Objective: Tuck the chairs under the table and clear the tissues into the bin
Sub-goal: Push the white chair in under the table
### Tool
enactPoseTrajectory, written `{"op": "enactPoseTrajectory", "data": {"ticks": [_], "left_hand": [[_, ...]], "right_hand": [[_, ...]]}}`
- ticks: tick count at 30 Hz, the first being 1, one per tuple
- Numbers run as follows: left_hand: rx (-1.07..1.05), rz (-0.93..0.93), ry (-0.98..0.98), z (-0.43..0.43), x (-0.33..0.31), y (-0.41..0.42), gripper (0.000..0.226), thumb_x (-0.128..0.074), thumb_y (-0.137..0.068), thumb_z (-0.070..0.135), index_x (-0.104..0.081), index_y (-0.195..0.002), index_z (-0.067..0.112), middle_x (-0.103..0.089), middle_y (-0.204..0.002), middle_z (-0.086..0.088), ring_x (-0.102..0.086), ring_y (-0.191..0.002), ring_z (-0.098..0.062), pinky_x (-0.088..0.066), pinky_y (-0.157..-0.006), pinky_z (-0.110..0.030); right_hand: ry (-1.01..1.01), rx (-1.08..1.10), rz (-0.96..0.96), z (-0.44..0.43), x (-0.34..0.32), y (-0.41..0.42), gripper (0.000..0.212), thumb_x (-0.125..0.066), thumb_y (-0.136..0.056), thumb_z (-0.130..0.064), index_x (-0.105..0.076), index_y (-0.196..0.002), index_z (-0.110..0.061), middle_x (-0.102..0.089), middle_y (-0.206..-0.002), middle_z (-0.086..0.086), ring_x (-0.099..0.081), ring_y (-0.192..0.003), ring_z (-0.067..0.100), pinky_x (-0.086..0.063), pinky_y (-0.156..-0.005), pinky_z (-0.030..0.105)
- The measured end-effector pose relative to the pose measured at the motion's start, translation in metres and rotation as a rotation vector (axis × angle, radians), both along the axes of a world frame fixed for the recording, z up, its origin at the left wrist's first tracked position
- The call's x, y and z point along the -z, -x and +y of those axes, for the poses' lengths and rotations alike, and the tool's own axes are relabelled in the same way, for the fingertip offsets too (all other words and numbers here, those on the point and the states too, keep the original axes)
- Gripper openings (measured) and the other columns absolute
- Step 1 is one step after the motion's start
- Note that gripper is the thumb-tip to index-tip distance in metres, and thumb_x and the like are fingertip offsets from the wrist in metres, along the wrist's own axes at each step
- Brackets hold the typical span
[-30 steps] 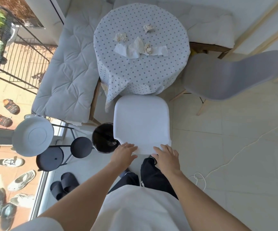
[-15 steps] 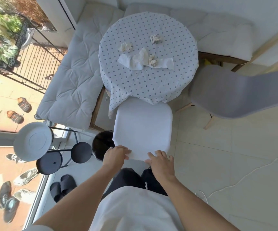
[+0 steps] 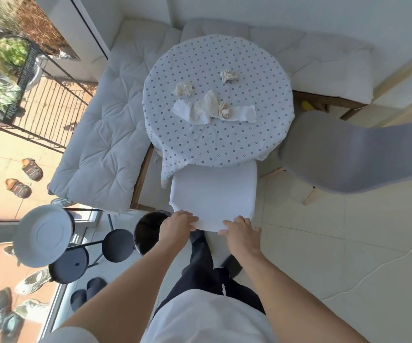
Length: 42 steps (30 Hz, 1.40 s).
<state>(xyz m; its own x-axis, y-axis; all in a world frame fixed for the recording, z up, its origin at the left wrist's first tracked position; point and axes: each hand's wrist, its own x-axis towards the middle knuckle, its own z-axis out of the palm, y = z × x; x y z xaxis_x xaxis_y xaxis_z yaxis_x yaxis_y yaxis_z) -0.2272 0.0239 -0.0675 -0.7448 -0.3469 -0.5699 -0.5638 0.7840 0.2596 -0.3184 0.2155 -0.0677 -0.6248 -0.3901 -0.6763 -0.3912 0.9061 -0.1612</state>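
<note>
A white chair stands in front of me with its far edge under the round table and its dotted cloth. My left hand and my right hand both grip the chair's near edge. Several tissues lie on the tabletop: crumpled balls and flat sheets. A grey chair stands pulled out at the table's right. The black bin sits on the floor just left of my left hand.
A cushioned corner bench wraps around the table's left and back. A black stand with a white plate and round shelves stands at the left beside dark slippers. Pale tiled floor lies to the right.
The white chair has slid forward, and its far edge now sits under the tablecloth. Both hands stayed on its near edge, and I stepped closer to the table.
</note>
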Motion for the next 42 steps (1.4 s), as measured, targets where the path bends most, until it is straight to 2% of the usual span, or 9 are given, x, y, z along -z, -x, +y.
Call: {"op": "enactPoseTrajectory", "data": {"ticks": [8, 13, 20, 23, 28, 31, 33, 36, 42], "left_hand": [[0.044, -0.005, -0.021, -0.029, -0.002, 0.051, 0.04, -0.063, -0.104, 0.027, -0.066, -0.141, 0.042, -0.06, -0.15, 0.012, -0.058, -0.138, -0.016, -0.052, -0.108, -0.039], [0.1, -0.056, -0.034, -0.044, 0.0, 0.07, 0.041, -0.062, -0.103, 0.022, -0.067, -0.138, 0.042, -0.066, -0.141, 0.013, -0.064, -0.127, -0.018, -0.053, -0.102, -0.037], [0.128, -0.123, -0.1, -0.052, 0.004, 0.077, 0.041, -0.07, -0.099, 0.031, -0.067, -0.14, 0.039, -0.067, -0.137, 0.01, -0.064, -0.126, -0.019, -0.052, -0.104, -0.038], [0.148, -0.146, -0.101, -0.051, 0.003, 0.078, 0.044, -0.071, -0.098, 0.029, -0.066, -0.141, 0.038, -0.067, -0.136, 0.008, -0.064, -0.125, -0.021, -0.052, -0.102, -0.038], [0.142, -0.294, -0.186, -0.055, -0.002, 0.095, 0.05, -0.078, -0.094, 0.033, -0.066, -0.142, 0.032, -0.062, -0.142, 0.002, -0.063, -0.128, -0.024, -0.055, -0.103, -0.04], [0.247, -0.363, -0.219, -0.055, -0.01, 0.122, 0.05, -0.066, -0.1, 0.041, -0.063, -0.145, 0.02, -0.063, -0.144, -0.003, -0.061, -0.133, -0.027, -0.051, -0.11, -0.039], [0.3, -0.338, -0.239, -0.047, -0.021, 0.144, 0.05, -0.058, -0.104, 0.044, -0.061, -0.147, 0.019, -0.061, -0.149, -0.002, -0.056, -0.139, -0.026, -0.045, -0.116, -0.04], [0.367, -0.248, -0.291, -0.025, -0.044, 0.178, 0.044, -0.053, -0.107, 0.041, -0.061, -0.146, 0.022, -0.063, -0.149, 0.0, -0.057, -0.139, -0.023, -0.041, -0.12, -0.042], [0.436, -0.05, -0.336, 0.035, -0.094, 0.232, 0.036, -0.051, -0.108, 0.033, -0.067, -0.139, 0.02, -0.069, -0.14, -0.002, -0.063, -0.132, -0.022, -0.047, -0.114, -0.039]], "right_hand": [[-0.048, 0.018, 0.052, -0.029, -0.008, 0.047, 0.037, -0.048, -0.108, -0.047, -0.061, -0.138, -0.029, -0.056, -0.139, 0.0, -0.046, -0.134, 0.022, -0.037, -0.106, 0.05], [-0.1, 0.002, 0.034, -0.036, -0.009, 0.064, 0.041, -0.05, -0.106, -0.053, -0.06, -0.136, -0.028, -0.056, -0.138, 0.0, -0.046, -0.134, 0.022, -0.037, -0.106, 0.05], [-0.108, -0.006, 0.007, -0.035, -0.004, 0.067, 0.049, -0.051, -0.102, -0.06, -0.06, -0.138, -0.027, -0.057, -0.138, 0.0, -0.047, -0.132, 0.023, -0.039, -0.102, 0.048], [-0.057, 0.061, -0.061, -0.032, -0.009, 0.074, 0.056, -0.056, -0.098, -0.064, -0.06, -0.139, -0.027, -0.057, -0.14, -0.002, -0.047, -0.133, 0.023, -0.044, -0.102, 0.047], [0.063, 0.239, -0.151, -0.013, -0.019, 0.089, 0.049, -0.053, -0.102, -0.057, -0.06, -0.14, -0.025, -0.055, -0.147, -0.001, -0.049, -0.136, 0.024, -0.044, -0.108, 0.045], [0.088, 0.347, -0.121, 0.004, -0.029, 0.096, 0.05, -0.051, -0.103, -0.055, -0.059, -0.142, -0.024, -0.056, -0.147, 0.002, -0.05, -0.137, 0.025, -0.045, -0.111, 0.046], [0.094, 0.397, -0.093, 0.023, -0.038, 0.1, 0.051, -0.05, -0.103, -0.056, -0.059, -0.142, -0.024, -0.057, -0.145, 0.003, -0.051, -0.136, 0.026, -0.045, -0.111, 0.046], [0.117, 0.488, -0.046, 0.057, -0.052, 0.106, 0.054, -0.049, -0.102, -0.06, -0.058, -0.141, -0.025, -0.057, -0.143, 0.002, -0.051, -0.136, 0.025, -0.045, -0.111, 0.046], [0.151, 0.616, 0.102, 0.131, -0.084, 0.131, 0.057, -0.053, -0.1, -0.061, -0.059, -0.141, -0.021, -0.059, -0.145, 0.004, -0.051, -0.138, 0.027, -0.044, -0.113, 0.044]]}}
